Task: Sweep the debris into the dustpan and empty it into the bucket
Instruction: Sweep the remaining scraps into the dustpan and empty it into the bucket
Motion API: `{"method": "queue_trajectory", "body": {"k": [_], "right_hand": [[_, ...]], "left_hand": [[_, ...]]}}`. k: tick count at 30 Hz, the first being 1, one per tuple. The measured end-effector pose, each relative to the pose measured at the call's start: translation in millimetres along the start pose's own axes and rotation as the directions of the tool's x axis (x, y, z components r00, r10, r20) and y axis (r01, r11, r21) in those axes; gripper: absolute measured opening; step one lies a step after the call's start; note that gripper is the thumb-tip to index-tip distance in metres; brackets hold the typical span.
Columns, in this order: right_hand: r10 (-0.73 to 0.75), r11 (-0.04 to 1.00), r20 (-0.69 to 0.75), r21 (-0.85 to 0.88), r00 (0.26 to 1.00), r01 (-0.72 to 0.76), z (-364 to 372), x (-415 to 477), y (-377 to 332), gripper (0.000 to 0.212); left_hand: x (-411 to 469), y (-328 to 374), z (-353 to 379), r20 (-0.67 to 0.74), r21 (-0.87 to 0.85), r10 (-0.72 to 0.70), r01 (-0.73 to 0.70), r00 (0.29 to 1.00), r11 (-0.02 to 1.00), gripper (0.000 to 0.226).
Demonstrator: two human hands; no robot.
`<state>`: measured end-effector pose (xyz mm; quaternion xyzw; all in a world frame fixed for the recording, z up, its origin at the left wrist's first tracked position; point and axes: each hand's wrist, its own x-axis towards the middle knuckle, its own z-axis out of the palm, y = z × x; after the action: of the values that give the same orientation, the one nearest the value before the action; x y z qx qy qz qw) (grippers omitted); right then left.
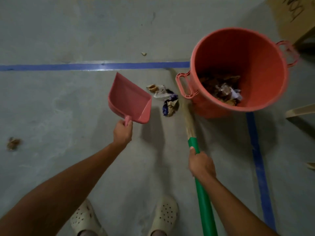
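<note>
standing over a grey floor (pixel 68 108), apparently part-way through gathering one heap. holding the dustpan (pixel 130 101) by its short handle in the left grip (pixel 123 132), clamped round that handle, with the pan's mouth turned away and to the right, toward the debris (pixel 167 101). cannot tell whether the lip is down on the floor or a little raised. holding the broom (pixel 202 193) in the right grip (pixel 201 163), clamped round the green shaft with the thumb laid along it, bristles blurred and set between the debris and the bucket (pixel 247 53), close to the bucket's near handle. debris: crumpled wrappers and paper in a small heap just beside the right corner of the pan's mouth, not yet inside; nothing visible in the pan. bucket upright on the right, holding leaves and wrappers at the bottom. to do this step well: press the pan's lip flat on the floor first, tipped slightly forward, leaving no gap under the edge. swing the mouth square onto the heap rather than meeting it corner-on. then draw the bristles leftward in short, low strokes from the bucket side, starting behind the whole heap to stop bits escaping round the pan's wall. go gently; light paper, likely to skip over the lip under a hard flick. brace the pan against the push. tilt it back before lifting, then carry over the bucket rim. left for later: a dry leaf (pixel 13 143) far to the left and a small scrap (pixel 144 54) beyond the blue tape (pixel 85 67).
</note>
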<state>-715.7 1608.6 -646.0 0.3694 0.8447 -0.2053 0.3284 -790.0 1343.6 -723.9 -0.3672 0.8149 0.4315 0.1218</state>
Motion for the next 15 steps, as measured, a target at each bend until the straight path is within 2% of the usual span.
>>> {"method": "queue_trajectory", "body": {"k": [3,7,11,15], "right_hand": [[0.024,0.999,0.059,-0.042,0.998,-0.021,40,23,-6,0.069],[-0.196,0.957,0.115,-0.193,0.974,0.216,83,2,-19,0.057],[-0.36,0.887,0.171,-0.24,0.917,0.393,104,-37,-35,0.049],[-0.421,0.867,0.105,-0.246,0.901,0.434,91,-58,-63,0.048]], "left_hand": [[29,-23,6,0.026,-0.012,0.017,-0.016,1.0,1.0,0.03],[40,-56,-9,-0.016,-0.082,-0.035,0.034,0.999,0.996,0.032],[31,-99,-53,-0.17,-0.207,-0.177,0.141,0.969,0.968,0.03],[20,-120,-106,-0.312,-0.347,-0.343,0.229,0.886,0.909,0.035]]}}
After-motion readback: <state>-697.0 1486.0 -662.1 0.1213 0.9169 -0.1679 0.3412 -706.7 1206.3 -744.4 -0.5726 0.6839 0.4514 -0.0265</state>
